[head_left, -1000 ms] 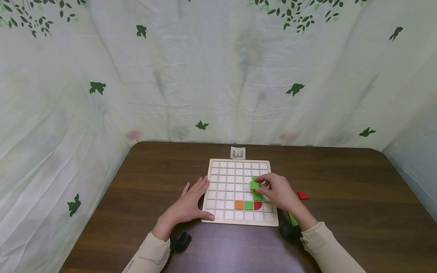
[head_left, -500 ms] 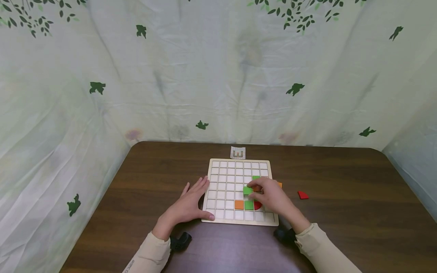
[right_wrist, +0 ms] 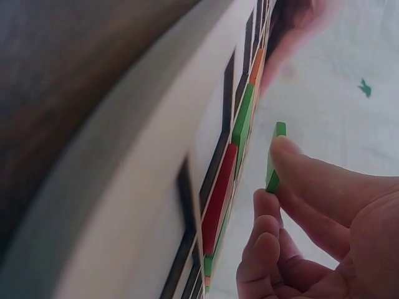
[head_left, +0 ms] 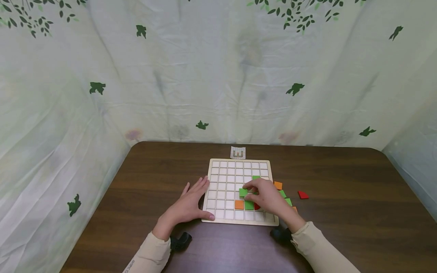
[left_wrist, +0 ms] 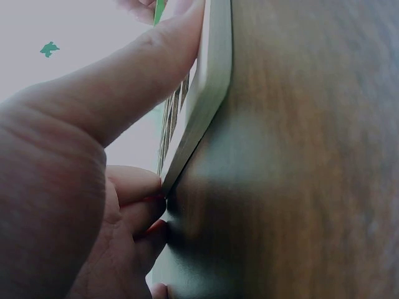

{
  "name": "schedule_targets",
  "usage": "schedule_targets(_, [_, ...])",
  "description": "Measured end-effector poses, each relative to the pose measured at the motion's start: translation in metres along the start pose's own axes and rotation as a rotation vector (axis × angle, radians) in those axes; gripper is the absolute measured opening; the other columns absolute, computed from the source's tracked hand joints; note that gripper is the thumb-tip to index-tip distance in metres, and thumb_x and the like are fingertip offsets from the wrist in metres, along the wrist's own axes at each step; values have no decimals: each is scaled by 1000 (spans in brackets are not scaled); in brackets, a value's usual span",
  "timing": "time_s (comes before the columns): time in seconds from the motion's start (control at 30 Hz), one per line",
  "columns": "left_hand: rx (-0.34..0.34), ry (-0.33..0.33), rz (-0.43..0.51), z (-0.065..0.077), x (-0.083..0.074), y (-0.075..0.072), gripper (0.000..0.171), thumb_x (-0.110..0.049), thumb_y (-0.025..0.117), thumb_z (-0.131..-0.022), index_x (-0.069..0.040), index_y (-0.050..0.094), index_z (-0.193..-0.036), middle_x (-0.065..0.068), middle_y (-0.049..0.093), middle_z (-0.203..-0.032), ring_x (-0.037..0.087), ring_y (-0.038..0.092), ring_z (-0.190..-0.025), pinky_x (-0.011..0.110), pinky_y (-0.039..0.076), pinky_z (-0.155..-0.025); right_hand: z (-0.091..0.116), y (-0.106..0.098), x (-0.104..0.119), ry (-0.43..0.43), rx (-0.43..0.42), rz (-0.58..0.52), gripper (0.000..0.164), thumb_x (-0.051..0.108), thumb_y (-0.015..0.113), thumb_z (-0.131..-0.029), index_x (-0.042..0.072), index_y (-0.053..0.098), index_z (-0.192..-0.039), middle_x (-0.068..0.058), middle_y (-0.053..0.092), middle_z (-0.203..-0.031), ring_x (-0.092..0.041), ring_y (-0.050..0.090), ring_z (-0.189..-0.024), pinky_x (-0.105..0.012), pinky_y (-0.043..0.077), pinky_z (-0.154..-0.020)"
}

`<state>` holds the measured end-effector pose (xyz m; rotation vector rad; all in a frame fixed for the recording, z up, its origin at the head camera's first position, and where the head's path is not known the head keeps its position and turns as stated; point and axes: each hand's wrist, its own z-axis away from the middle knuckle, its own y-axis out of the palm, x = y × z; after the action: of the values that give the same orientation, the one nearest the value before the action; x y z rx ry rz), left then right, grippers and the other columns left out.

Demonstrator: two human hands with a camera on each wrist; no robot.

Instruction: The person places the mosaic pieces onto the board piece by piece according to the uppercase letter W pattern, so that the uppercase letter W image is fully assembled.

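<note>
Brown table (head_left: 164,170): red pc (head_left: 302,195) nr board (head_left: 222,186); R grip (head_left: 268,195) pinches grn sq (head_left: 242,192), L grip (head_left: 187,204) splayed.

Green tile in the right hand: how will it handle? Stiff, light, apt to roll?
Likely stiff: the green tile looks flat and unbent where the right hand pinches it. Probably light: thin, small beside that hand. Unlikely to roll: square outline, flat faces.

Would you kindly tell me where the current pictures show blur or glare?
Head view: purplish sheen on the near tabletop; left wrist: pale haze on part of the blurred tabletop; right wrist: board's near rim blurred, green tile in the right hand sharper.
</note>
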<state>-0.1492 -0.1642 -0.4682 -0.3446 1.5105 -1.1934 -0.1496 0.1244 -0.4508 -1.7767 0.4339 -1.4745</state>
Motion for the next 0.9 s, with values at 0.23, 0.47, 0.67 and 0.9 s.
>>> schedule_targets(0.23, [-2,-1,-6,-1,0,0,117,-52,86,-74,-4,22,-160,9,15,-167,26,8,-155,59,0,-120,-3,1,1,-15,20,-10,22,12,82,-84,11,78,-105,3,70,-97,-11,59,-82,-30,52,-73])
schedule_targets(0.47, [-1,-3,-6,0,0,1,117,-51,86,-74,-4,22,-160,9,15,-167,26,8,-155,59,0,-120,-6,2,2,6,46,-2,21,13,82,-84,11,78,-105,4,68,-92,-9,58,-78,-29,51,-69])
schedule_targets(0.67, [-1,-10,-6,-1,-1,1,118,-51,86,-73,-4,22,-160,8,14,-167,26,7,-155,58,0,-120,-7,2,2,8,66,6,22,14,83,-84,10,78,-105,5,67,-90,-9,56,-76,-29,50,-68])
schedule_targets(0.9, [0,-16,-13,-1,-1,1,118,-52,86,-74,-4,22,-160,8,14,-168,26,7,-155,58,0,-120,-10,2,2,9,89,11,22,15,83,-84,11,78,-105,7,67,-87,-8,57,-76,-29,50,-69])
